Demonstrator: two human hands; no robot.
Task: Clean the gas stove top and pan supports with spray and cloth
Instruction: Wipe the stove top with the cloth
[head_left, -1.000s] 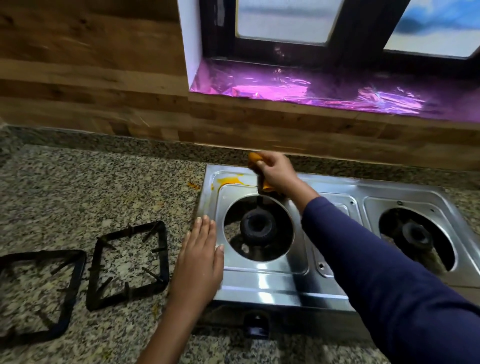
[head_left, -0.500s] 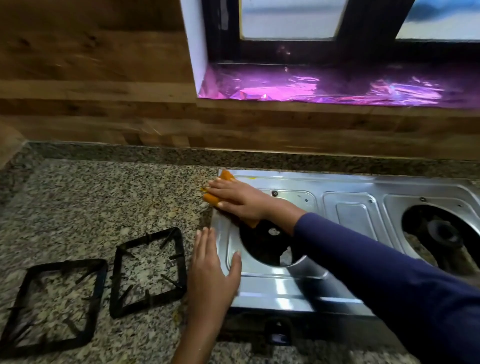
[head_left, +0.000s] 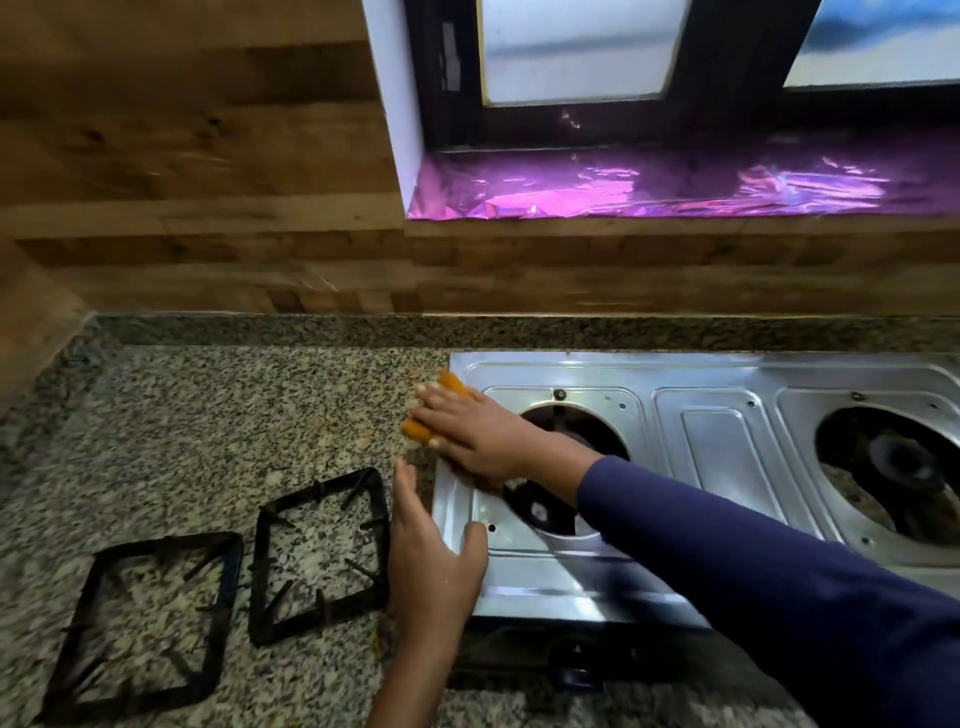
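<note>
Head view: the right hand (head_left: 467, 436) lay flat at centre frame, fingers straight and slightly spread, pressing an orange cloth (head_left: 451, 382) onto the left edge of the steel stove top (head_left: 717, 447). The cloth showed only as two folds poking out beyond the fingertips, one at the rear corner and one overhanging the granite counter (head_left: 208, 415). A second earlier that hand had been pinching the cloth upright behind the left burner opening (head_left: 571, 428), with a yellow smear showing on the rear left corner. Since then it had flattened and swept outward to the edge, and no yellow could be seen on the corner around the hand. That suggested the stain was wiped off or pushed towards the counter, though the hand hid part of the spot.

The left hand (head_left: 431, 551), lower centre, had stayed braced at the stove's front left corner. Its fingers were straight and together along the edge, its thumb apart on the steel, and it gripped nothing.

Both pan supports (head_left: 322, 491) (head_left: 166, 544) lay on the counter at lower left, apart from the stove and untouched. The right burner (head_left: 904, 467) area looked unwiped, and no spray bottle was in frame.
</note>
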